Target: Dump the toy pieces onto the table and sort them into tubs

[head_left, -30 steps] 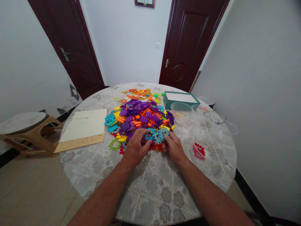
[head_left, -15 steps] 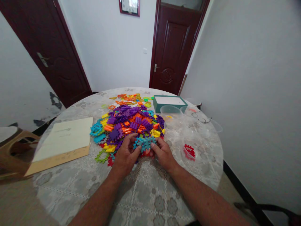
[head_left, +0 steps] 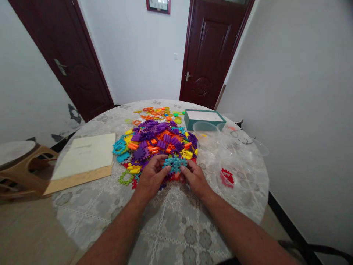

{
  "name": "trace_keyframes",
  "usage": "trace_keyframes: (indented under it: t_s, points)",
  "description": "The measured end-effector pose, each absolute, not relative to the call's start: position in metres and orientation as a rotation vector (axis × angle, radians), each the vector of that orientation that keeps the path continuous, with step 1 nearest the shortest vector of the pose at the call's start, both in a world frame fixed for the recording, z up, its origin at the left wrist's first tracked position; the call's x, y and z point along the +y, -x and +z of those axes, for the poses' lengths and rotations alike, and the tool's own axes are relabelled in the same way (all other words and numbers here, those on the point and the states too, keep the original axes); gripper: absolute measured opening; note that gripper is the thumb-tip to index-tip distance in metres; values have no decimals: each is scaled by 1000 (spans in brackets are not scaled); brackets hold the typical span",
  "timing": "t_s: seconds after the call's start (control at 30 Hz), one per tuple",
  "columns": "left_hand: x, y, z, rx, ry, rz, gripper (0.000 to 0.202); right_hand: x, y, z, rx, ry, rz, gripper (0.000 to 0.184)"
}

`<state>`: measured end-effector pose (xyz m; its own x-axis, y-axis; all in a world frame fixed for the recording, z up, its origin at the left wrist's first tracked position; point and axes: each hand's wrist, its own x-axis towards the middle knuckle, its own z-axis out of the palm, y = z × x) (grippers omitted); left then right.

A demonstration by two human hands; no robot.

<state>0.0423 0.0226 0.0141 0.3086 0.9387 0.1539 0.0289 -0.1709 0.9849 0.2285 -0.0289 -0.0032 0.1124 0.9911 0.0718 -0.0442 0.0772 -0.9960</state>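
Observation:
Between my two hands is a light blue interlocking plastic building piece (head_left: 175,164) with notched edges, held just over the near edge of a heap of pieces. My left hand (head_left: 154,176) pinches its left end, thumb in front and fingers behind. On its right end, my right hand (head_left: 195,178) is closed with the thumb on the near face. Whether it is one piece or several joined is too small to tell. Behind it spreads the heap of toy pieces (head_left: 154,129) in purple, orange, yellow, blue and red. A lime green notched frame (head_left: 125,178) lies left of my left hand.
Left on the round table (head_left: 176,228) lies a cream paper sheet (head_left: 85,154) over tan card. A green and white box (head_left: 205,119) stands at the back right. Clear plastic containers (head_left: 206,129) are near it, with a red notched piece (head_left: 227,178) among them.
The whole view has shifted slightly, so everything appears a little further right and higher. Both hands keep hold of the light blue piece, with hardly any change in grip.

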Motion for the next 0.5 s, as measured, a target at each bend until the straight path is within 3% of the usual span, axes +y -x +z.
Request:
trace_keyframes:
  t_s: [0.5]
  points:
    - [15,-43,14,940,-1658,967,30,-25,-235,-19,-1056,1047,1328,31]
